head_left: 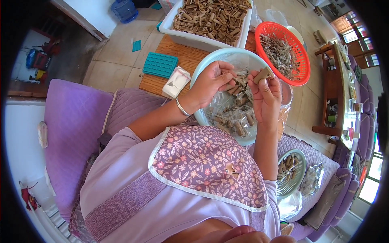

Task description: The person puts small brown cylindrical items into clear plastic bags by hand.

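Between the thumb and fingers of my right hand (265, 95) is a tan moulded plastic piece (263, 75), tilted up. To its left, my left hand (212, 84) is closed with thumb and fingertips together; whatever they may hold is hidden or too small to name. Both hands are above a pale blue basin (199, 117) in front of me. Clear plastic film and many similar tan pieces (240, 126) lie inside the basin.
A white bin (202, 40) heaped with brown pieces stands on the wooden table (184, 54). Beside it is a red basket (302, 67) of clear scraps. A teal ridged tray (160, 65) and white box (176, 82) lie left. A green colander (300, 176) rests on the purple seat at right.
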`<action>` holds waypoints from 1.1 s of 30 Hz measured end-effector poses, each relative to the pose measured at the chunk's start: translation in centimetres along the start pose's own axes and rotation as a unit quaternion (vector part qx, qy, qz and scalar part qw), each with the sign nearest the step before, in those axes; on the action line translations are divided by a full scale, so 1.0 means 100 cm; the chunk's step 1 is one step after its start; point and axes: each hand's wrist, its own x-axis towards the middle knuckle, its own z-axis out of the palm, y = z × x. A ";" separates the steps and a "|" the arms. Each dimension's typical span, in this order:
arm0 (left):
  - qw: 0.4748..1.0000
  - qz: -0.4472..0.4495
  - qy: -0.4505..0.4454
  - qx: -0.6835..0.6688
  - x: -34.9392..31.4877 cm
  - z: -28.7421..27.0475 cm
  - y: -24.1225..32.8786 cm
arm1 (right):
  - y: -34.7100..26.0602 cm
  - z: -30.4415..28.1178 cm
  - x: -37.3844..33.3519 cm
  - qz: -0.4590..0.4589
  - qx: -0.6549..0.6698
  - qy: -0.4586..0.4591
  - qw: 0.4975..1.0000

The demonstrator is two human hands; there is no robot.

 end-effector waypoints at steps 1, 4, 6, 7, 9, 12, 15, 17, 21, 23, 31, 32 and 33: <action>1.000 0.000 0.000 0.001 -0.001 0.001 0.003 | 0.001 0.000 -0.001 -0.001 0.001 0.000 1.000; 1.000 0.021 -0.019 -0.009 -0.003 0.007 0.009 | 0.008 -0.003 -0.005 -0.026 -0.030 0.004 0.999; 0.999 0.032 -0.010 -0.024 -0.003 0.011 0.009 | 0.015 -0.001 -0.008 -0.025 -0.030 -0.005 0.999; 0.999 0.033 -0.010 -0.024 -0.004 0.012 0.010 | 0.017 0.005 -0.012 -0.022 -0.021 0.006 1.000; 0.996 0.066 0.010 0.055 -0.005 0.015 0.012 | 0.020 0.007 -0.018 -0.003 -0.013 0.002 1.000; 0.965 0.174 0.006 0.196 0.001 0.013 0.001 | 0.020 0.005 -0.017 0.039 -0.022 0.018 0.999; 0.908 0.175 0.010 0.380 -0.008 0.016 0.008 | 0.016 0.010 -0.018 0.068 -0.074 0.035 0.994; 0.886 0.188 0.010 0.424 -0.012 0.021 0.012 | 0.016 0.012 -0.019 0.083 -0.104 0.034 0.991; 0.915 0.200 0.007 0.351 -0.015 0.025 0.014 | 0.018 0.014 -0.018 0.073 -0.121 0.045 0.989; 0.922 0.193 0.008 0.335 -0.014 0.020 0.010 | 0.017 0.016 -0.018 0.069 -0.121 0.054 0.989; 0.930 0.173 0.038 0.323 -0.009 0.012 0.005 | 0.031 0.023 -0.028 0.023 -0.113 0.059 0.992; 0.901 0.216 0.045 0.373 -0.009 0.014 0.005 | 0.032 0.022 -0.029 0.023 -0.114 0.058 0.992; 0.868 0.257 0.051 0.421 -0.010 0.016 0.007 | 0.032 0.022 -0.030 0.027 -0.098 0.071 0.992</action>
